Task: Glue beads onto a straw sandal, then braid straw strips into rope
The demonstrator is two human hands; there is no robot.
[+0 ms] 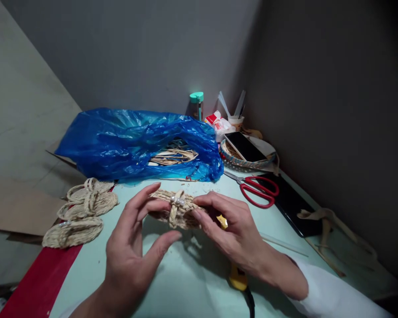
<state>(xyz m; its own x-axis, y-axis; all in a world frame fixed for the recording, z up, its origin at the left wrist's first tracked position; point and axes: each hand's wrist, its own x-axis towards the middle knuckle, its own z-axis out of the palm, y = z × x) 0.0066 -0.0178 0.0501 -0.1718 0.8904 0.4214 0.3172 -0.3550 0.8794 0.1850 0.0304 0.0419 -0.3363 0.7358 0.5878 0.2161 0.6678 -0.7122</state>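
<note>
A small woven straw slipper [164,194] with pearl-like beads on its strap is held up above the pale green table [172,291]. My right hand [234,225] pinches its right end between thumb and fingers. My left hand [135,243] is at its left end, with the fingers against the far side and the thumb stretched out below, apart from the fingers. Several similar straw slippers [74,232] lie at the table's left edge, over a red strip [43,278].
A blue plastic bag [119,141] with straw strands [174,155] lies at the back. Red-handled scissors [258,191], a phone [245,147] on a round basket [272,157], a black tablet-like slab [295,207] and a green-lidded jar [197,106] stand right and behind. A yellow tool [238,280] lies near my right wrist.
</note>
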